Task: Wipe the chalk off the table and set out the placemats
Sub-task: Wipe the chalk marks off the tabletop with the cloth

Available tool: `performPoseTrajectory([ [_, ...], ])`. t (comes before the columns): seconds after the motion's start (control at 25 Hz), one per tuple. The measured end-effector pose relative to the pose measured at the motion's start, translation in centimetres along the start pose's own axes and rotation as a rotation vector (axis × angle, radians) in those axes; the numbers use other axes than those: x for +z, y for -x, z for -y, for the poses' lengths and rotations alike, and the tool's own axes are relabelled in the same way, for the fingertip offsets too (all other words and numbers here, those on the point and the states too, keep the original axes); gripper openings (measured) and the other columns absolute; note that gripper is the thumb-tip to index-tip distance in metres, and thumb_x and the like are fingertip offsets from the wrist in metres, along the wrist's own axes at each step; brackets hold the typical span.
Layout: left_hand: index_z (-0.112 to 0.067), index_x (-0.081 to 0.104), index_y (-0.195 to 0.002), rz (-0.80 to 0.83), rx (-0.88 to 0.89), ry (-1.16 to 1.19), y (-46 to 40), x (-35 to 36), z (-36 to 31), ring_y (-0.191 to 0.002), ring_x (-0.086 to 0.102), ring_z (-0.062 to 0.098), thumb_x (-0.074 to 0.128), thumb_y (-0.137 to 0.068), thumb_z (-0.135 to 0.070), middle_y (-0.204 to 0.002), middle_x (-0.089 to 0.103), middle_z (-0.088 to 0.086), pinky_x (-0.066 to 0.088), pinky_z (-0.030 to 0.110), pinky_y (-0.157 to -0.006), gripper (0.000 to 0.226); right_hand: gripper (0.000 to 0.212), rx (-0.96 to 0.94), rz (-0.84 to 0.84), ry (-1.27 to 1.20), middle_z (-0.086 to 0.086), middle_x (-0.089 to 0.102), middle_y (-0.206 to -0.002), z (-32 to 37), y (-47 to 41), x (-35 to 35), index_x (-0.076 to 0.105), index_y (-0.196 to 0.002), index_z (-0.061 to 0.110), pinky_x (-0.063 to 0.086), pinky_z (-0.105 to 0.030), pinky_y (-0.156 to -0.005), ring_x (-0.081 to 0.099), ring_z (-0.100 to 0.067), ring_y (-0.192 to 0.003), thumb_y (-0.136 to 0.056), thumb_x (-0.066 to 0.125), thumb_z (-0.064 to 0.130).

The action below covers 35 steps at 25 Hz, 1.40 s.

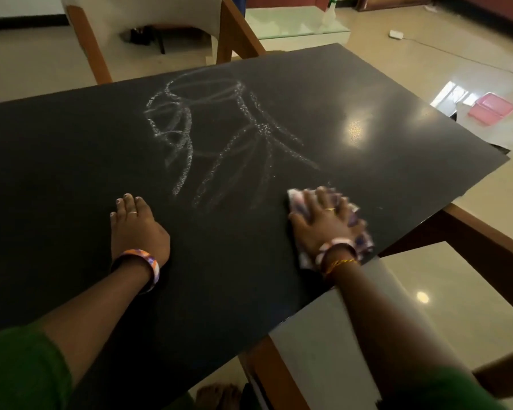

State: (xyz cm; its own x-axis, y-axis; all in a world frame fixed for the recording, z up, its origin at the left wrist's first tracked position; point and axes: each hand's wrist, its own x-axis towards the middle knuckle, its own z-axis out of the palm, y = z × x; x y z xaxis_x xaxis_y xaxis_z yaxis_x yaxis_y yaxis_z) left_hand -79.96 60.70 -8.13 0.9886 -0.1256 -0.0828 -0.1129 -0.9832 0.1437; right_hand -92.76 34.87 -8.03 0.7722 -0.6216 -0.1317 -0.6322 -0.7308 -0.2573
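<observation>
Right hand (323, 223) pressed flat on a crumpled patterned cloth (359, 232), fingers spread and nearly straight over it, not curled round it; cloth bunched under the palm and poking out beyond the fingertips and beside the wrist, lying on the black table surface (71, 161) close to its right edge. Just past the fingertips and off toward the left hand, white chalk marks (219, 137): loops and crossing strokes, nearest strokes ending just beside the cloth's far-left corner, some fainter and smeared. Left hand (134, 226) resting flat on the black surface well apart from the cloth, fingers straight and together, holding nothing, chalk strokes just ahead and to its right. Bangles on both wrists, green sleeves nearer the body. Beyond the chalk, a wooden-legged chair (148, 16). Far off to the right of the cloth hand, on the floor, a pink tray (490, 109).
</observation>
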Motion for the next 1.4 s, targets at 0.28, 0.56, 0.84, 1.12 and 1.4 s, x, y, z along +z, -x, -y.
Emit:
performPoseTrajectory([
  [0.28,0.001,0.017,-0.146,-0.019,-0.024,-0.018,-0.2,0.3,0.0,-0.144,0.009,0.028,0.032,-0.095,-0.015,-0.155,0.012,0.017,0.011,0.039,-0.118,0.056,0.062,0.153,-0.017,-0.037,0.007,-0.001,-0.160,-1.1,-1.6,-0.9,0.012,-0.150,0.039,-0.003,-0.071,-0.107,-0.010,-0.036,-0.144,-0.094,0.030,0.058],
  [0.56,0.000,0.020,-0.146,-0.036,-0.002,-0.024,0.0,0.1,0.1,-0.143,0.012,0.029,0.034,-0.095,-0.016,-0.154,0.015,0.017,0.015,0.040,-0.117,0.055,0.058,-0.078,0.020,0.060,0.014,0.003,-0.159,-0.5,-1.2,-0.5,0.014,-0.148,0.046,-0.001,-0.064,-0.109,-0.005,-0.029,-0.146,-0.093,0.030,0.060],
  [0.84,0.001,0.019,-0.145,-0.047,-0.009,-0.019,-0.2,0.5,0.1,-0.144,0.011,0.028,0.033,-0.095,-0.016,-0.154,0.014,0.017,0.012,0.040,-0.117,0.055,0.059,0.239,-0.045,-0.050,0.009,0.005,-0.160,-1.4,-4.3,-1.8,0.018,-0.149,0.040,-0.001,-0.069,-0.107,-0.006,-0.035,-0.145,-0.094,0.032,0.054],
  [1.12,0.001,0.019,-0.146,-0.034,0.003,-0.020,-0.1,0.2,0.2,-0.144,0.011,0.029,0.033,-0.095,-0.017,-0.154,0.014,0.017,0.013,0.040,-0.118,0.055,0.056,-0.336,0.071,0.123,0.018,0.004,-0.158,4.7,2.2,1.3,0.016,-0.146,0.050,0.002,-0.059,-0.110,-0.004,-0.025,-0.146,-0.093,0.032,0.060],
  [1.4,0.001,0.017,-0.146,-0.036,0.002,-0.021,-0.3,0.5,0.3,-0.144,0.010,0.029,0.032,-0.095,-0.018,-0.155,0.013,0.017,0.012,0.040,-0.117,0.056,0.057,0.335,-0.075,-0.091,0.007,0.008,-0.160,-5.5,-3.4,-2.5,0.020,-0.149,0.038,-0.001,-0.067,-0.109,-0.003,-0.036,-0.145,-0.096,0.032,0.053],
])
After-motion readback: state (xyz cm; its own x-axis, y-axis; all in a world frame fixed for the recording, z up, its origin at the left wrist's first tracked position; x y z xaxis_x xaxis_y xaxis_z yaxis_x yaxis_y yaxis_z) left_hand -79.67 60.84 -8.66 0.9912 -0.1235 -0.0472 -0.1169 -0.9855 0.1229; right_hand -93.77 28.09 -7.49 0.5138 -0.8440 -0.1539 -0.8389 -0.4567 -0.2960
